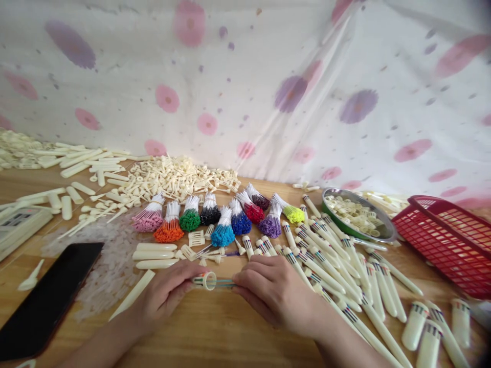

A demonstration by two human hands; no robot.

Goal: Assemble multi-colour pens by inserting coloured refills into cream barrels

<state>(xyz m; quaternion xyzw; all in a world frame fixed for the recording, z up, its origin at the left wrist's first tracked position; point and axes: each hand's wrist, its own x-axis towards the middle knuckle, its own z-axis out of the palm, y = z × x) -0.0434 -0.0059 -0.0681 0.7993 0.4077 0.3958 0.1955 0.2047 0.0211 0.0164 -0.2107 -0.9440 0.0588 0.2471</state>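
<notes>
My left hand (169,286) is closed on a cream pen top piece (209,281), its round open end facing right. Thin bluish refills (224,283) run from that piece into the fingertips of my right hand (274,289), which pinches them. Just beyond my hands stand bundles of coloured pen refills, among them an orange bundle (169,227), a light blue bundle (223,230) and a purple bundle (270,222). Smooth cream pen barrels (155,254) lie by my left hand. To the right of my right hand is a pile of multicolour pens (333,260).
At the left lie a black phone (49,296) and a beige device (23,227). Loose cream parts (172,176) heap along the back, with clear plastic pieces (103,266) before them. A metal bowl (387,232) of parts and a red basket (448,245) stand right. A patterned sheet (245,87) hangs behind.
</notes>
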